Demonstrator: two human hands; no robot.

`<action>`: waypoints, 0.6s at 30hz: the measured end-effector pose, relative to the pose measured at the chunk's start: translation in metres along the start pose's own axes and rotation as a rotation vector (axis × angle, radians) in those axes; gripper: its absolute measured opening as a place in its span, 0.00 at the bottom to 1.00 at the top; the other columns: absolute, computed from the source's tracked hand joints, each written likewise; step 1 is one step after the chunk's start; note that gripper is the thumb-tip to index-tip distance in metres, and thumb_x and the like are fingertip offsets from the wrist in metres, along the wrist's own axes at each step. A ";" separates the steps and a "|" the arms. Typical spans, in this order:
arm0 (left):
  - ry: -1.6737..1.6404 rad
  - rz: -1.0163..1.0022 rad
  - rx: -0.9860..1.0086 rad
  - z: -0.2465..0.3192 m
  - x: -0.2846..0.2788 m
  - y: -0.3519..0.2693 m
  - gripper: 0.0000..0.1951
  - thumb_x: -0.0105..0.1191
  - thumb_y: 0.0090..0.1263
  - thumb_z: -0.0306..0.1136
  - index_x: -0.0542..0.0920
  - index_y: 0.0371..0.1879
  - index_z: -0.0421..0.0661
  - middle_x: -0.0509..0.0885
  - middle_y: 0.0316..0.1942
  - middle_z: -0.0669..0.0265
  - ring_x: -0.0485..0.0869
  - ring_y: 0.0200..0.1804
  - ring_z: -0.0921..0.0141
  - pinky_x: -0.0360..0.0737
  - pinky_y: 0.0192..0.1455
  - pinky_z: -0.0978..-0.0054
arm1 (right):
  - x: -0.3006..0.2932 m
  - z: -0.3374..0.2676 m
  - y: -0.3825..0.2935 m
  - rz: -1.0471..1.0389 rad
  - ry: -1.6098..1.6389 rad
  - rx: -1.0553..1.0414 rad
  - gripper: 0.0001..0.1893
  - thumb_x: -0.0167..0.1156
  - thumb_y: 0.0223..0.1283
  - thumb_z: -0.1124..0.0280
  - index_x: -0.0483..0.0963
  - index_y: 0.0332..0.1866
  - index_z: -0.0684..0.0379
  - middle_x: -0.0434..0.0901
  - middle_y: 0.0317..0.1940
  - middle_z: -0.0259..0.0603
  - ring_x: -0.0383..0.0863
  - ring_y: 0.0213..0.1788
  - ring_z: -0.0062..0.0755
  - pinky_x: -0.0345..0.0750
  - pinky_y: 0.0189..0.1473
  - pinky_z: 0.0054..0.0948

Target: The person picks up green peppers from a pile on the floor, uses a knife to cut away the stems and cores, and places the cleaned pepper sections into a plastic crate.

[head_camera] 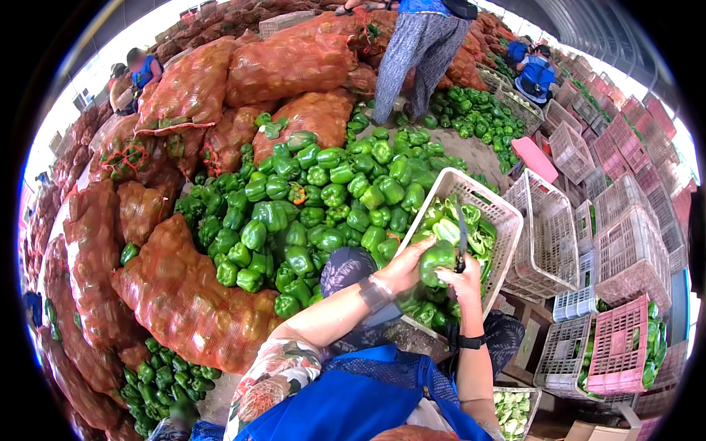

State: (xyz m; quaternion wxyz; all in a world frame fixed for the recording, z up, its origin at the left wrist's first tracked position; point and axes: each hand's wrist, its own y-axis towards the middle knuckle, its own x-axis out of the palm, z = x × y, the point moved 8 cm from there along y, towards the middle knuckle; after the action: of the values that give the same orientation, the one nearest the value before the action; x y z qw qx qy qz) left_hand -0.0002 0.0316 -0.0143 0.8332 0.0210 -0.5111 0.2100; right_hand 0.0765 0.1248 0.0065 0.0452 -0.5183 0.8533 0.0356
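Observation:
My left hand (405, 267) grips a whole-looking green bell pepper (437, 263) from its left side, above a pale plastic crate (504, 234). In my right hand (466, 280) is a knife with a dark handle; its blade (462, 227) points away from me, just right of the pepper. The right thumb touches the pepper's lower side. Inside the crate lie cut green pepper pieces (481, 220), some showing pale inner flesh. The pepper's far side and any cut in it are hard to make out.
A large heap of green bell peppers (309, 220) lies left of the crate, bordered by red mesh sacks (187, 292). Stacked plastic crates (540, 237) stand at right. A person in grey trousers (411, 60) stands ahead; other people sit farther off. A crate of pale pieces (513, 410) is lower right.

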 end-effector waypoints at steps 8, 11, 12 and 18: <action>0.165 0.103 0.201 0.001 -0.032 0.014 0.10 0.58 0.72 0.35 0.84 0.40 0.39 0.88 0.36 0.64 0.86 0.36 0.72 0.83 0.44 0.75 | 0.012 0.031 -0.018 0.142 0.527 0.086 0.22 0.63 0.49 0.72 0.77 0.52 0.70 0.84 0.41 0.39 0.85 0.38 0.27 0.82 0.46 0.26; 0.229 0.101 0.201 0.002 -0.027 0.010 0.11 0.60 0.71 0.35 0.83 0.41 0.38 0.87 0.37 0.64 0.85 0.36 0.74 0.83 0.43 0.77 | 0.014 0.029 -0.018 0.092 0.660 0.055 0.22 0.61 0.50 0.73 0.77 0.52 0.70 0.84 0.41 0.39 0.85 0.40 0.27 0.82 0.48 0.27; 0.238 0.100 0.199 0.003 -0.025 0.008 0.11 0.60 0.71 0.35 0.83 0.41 0.38 0.87 0.37 0.65 0.85 0.36 0.74 0.83 0.43 0.77 | 0.016 0.029 -0.017 0.067 0.682 0.046 0.22 0.60 0.49 0.73 0.77 0.52 0.70 0.85 0.42 0.40 0.85 0.40 0.28 0.82 0.49 0.27; 0.269 0.131 0.105 -0.002 -0.021 0.006 0.10 0.63 0.69 0.34 0.83 0.41 0.40 0.87 0.35 0.67 0.85 0.36 0.76 0.82 0.40 0.78 | 0.009 0.036 -0.023 0.104 0.703 0.033 0.20 0.60 0.47 0.74 0.77 0.49 0.69 0.84 0.38 0.38 0.85 0.38 0.28 0.83 0.47 0.28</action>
State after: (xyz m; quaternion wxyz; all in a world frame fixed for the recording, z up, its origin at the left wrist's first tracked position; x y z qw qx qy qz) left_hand -0.0090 0.0302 -0.0348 0.8764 0.0030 -0.3835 0.2915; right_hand 0.0944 0.1098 -0.0310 -0.2448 -0.4541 0.8422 -0.1568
